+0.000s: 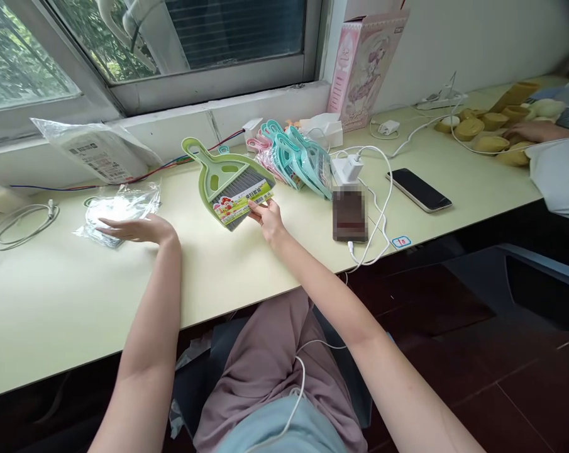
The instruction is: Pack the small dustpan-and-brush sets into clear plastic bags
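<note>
My right hand (pixel 268 221) grips a green dustpan and brush set (pixel 234 179) by its lower right corner, at the printed label. The set is tilted above the table, its handle pointing up and to the left, with grey bristles showing inside the pan. To the left, my left hand (pixel 140 229) is held flat with fingers stretched out and nothing in it. Just behind and beneath that hand are clear plastic bags (pixel 124 204); whether the hand touches them I cannot tell. Several teal and pink dustpan sets (pixel 296 154) lie heaped behind, right of the green one.
A packed plastic bag (pixel 105 154) leans at the windowsill, near a coiled cable (pixel 24 226). On the right are a charging phone (pixel 350 214), a power adapter (pixel 350 168), a black phone (pixel 419 189) and a pink box (pixel 364 69). A co-worker's hand (pixel 532 131) is among yellow pieces (pixel 494 123).
</note>
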